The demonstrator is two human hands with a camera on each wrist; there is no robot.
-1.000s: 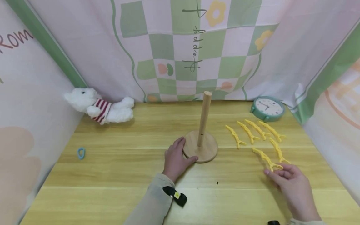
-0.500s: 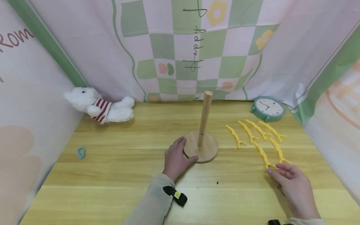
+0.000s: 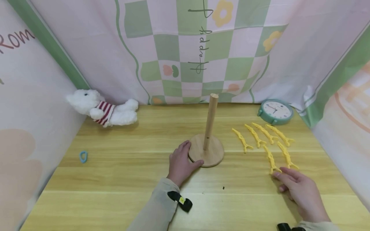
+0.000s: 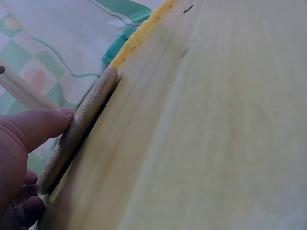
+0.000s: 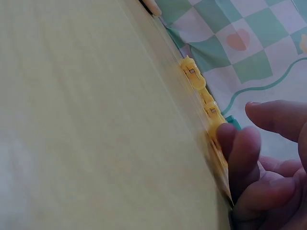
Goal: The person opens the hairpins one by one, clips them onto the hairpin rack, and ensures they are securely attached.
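A wooden stand [image 3: 213, 153] with a round base and an upright rod is on the table. My left hand [image 3: 181, 163] grips its base, thumb on the near edge and fingers round the left side; the left wrist view shows the thumb [image 4: 48, 125] on the rim. Several yellow alligator hair clips [image 3: 242, 140] lie on the right. My right hand [image 3: 302, 191] is at the forked end of the nearest clip [image 3: 271, 159], which lies on the table. In the right wrist view, thumb and fingers stand apart beside this clip [image 5: 194, 76], not pinching it.
A teal alarm clock [image 3: 275, 111] lies behind the clips. At the back left lies a white plush toy [image 3: 107, 110] in a striped top. A small light-blue ring-shaped piece [image 3: 83, 157] is on the left, and a tiny dark speck [image 3: 223, 187] near the front.
My right hand has lowered the nearest hair clip to the table, turned it beside another clip, and let go of it. My left hand has stayed on the stand.
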